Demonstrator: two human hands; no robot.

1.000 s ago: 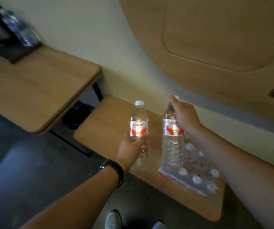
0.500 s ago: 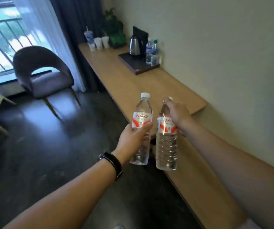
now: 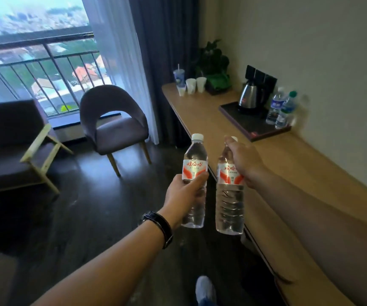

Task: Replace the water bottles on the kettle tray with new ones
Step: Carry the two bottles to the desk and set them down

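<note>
The person is standing beside the long wooden counter (image 3: 277, 164), carrying a fresh bottle in each hand. The left hand (image 3: 183, 193) is wrapping around the middle of the left new bottle (image 3: 194, 168), thumb across its red-and-white label; the right hand (image 3: 243, 161) is pinching the right new bottle (image 3: 230, 195) up at the neck, so it is dangling below the fingers — a grip that could slip, I'd say, if it swings. Up ahead, well apart from both hands, the dark kettle tray (image 3: 252, 122) is sitting on the counter with the steel kettle (image 3: 250, 97) and two old bottles (image 3: 281, 110) crowding its far corner by the wall. Both hands are full, so clearing those old ones looks awkward — reaching in could be knocking one over or bumping the kettle.
</note>
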